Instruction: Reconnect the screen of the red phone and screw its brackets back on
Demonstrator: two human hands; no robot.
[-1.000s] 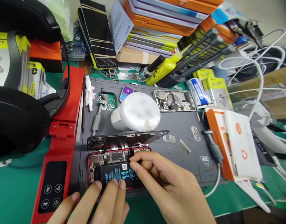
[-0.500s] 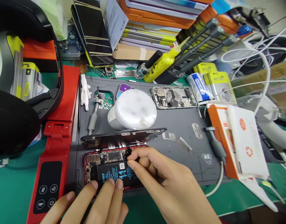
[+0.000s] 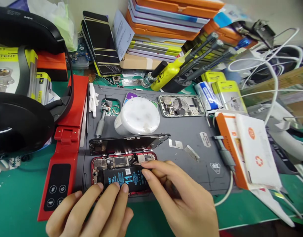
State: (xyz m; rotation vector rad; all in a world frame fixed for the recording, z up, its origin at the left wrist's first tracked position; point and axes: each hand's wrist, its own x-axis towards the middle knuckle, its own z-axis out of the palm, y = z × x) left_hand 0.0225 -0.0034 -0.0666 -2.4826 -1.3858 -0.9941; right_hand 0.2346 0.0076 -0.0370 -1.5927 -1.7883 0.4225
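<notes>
A dark grey rectangular mat (image 3: pixel 183 126) underlies everything. The left hand (image 3: pixel 97 210) lies with fingers extended, slightly parted; the right hand (image 3: pixel 183 197) brings thumb and forefinger close, though whether they pinch anything I cannot tell. Beyond stands a white round tub (image 3: pixel 141 115). Nearer lies an opened red-framed phone (image 3: pixel 120 161), its black flat screen panel (image 3: pixel 129 144) tilted up along the far edge. Inside, left fingertips meet a black rectangular blue-printed battery (image 3: pixel 135 179).
</notes>
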